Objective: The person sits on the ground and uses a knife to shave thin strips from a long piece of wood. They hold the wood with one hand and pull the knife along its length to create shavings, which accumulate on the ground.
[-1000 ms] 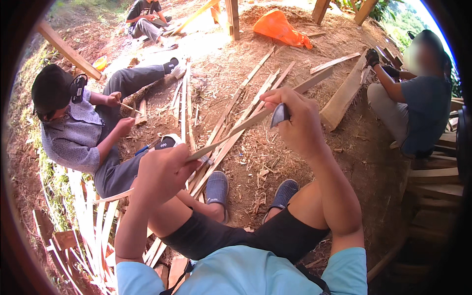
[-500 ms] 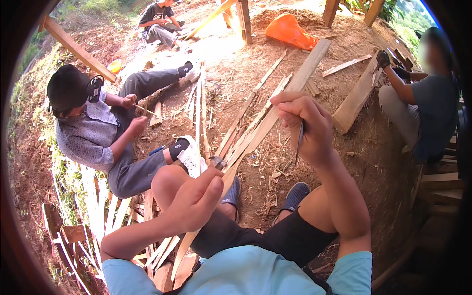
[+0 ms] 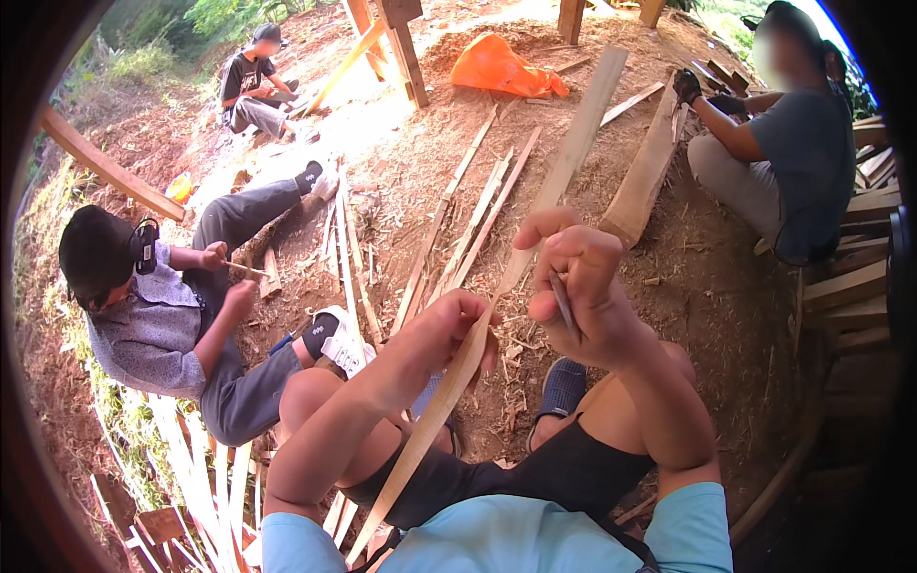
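Observation:
A long, flat, pale wooden strip (image 3: 435, 411) runs from beside my lap, past both hands, to the far middle. It narrows and looks twisted between my hands. My left hand (image 3: 430, 334) is closed around the strip near its middle, fingers curled behind it. Just right of the strip, my right hand (image 3: 597, 286) is raised with bent fingers. Held in it is a slim, dark, pointed blade-like piece (image 3: 564, 304), its tip downward; the handle, if any, is hidden. Whether my right fingertips touch the strip, I cannot tell.
A seated person (image 3: 143, 296) on the left holds a small stick. Another person (image 3: 802, 143) in gloves works beside a thick plank (image 3: 650, 167) on the right; a third (image 3: 258, 81) sits far back. Loose strips (image 3: 449, 210), shavings and an orange sheet (image 3: 501, 69) lie on the ground.
My left hand has moved up and right along the strip, closer to my right hand. My right hand has turned and sits lower. The whole view has shifted slightly.

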Available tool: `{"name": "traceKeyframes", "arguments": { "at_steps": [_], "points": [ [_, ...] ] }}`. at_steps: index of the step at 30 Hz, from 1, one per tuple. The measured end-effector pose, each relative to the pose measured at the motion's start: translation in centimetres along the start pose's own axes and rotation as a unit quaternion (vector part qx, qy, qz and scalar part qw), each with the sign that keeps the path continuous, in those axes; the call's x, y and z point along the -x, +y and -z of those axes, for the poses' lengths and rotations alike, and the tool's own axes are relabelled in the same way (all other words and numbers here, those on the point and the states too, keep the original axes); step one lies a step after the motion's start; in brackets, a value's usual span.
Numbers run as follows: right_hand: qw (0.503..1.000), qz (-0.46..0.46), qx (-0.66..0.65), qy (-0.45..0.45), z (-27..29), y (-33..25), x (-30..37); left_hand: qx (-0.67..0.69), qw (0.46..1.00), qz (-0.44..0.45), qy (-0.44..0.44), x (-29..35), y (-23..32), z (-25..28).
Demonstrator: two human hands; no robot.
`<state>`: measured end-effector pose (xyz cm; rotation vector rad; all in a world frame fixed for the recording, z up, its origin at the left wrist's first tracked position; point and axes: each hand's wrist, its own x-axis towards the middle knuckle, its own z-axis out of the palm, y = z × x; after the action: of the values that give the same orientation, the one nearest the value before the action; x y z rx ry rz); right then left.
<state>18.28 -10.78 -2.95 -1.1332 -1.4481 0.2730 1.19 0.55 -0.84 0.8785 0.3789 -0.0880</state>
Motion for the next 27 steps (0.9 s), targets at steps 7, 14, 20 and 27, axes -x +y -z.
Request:
{"name": "traceKeyframes", "arguments": {
  "at_steps": [7, 14, 20, 27],
  "points": [
    [0.996, 0.090, 0.002, -0.008, -0.3, 0.6, -1.9, -0.098, 0.992, -0.065, 0.041, -1.9, 1.4, 0.0],
    [0.976, -0.077, 0.197, -0.054, -0.7, -0.4, -2.6, -0.030, 0.989, -0.111, 0.096, -1.7, 2.2, 1.1],
    [0.964, -0.200, 0.136, -0.107, -0.8, -0.3, -2.3, -0.013, 0.996, -0.077, 0.029, -1.1, 3.4, 1.9],
    [0.987, 0.016, 0.142, -0.079, -0.6, 1.3, -2.3, 0.004, 0.999, 0.037, -0.019, -0.4, 3.2, 2.1]
  ]
}}
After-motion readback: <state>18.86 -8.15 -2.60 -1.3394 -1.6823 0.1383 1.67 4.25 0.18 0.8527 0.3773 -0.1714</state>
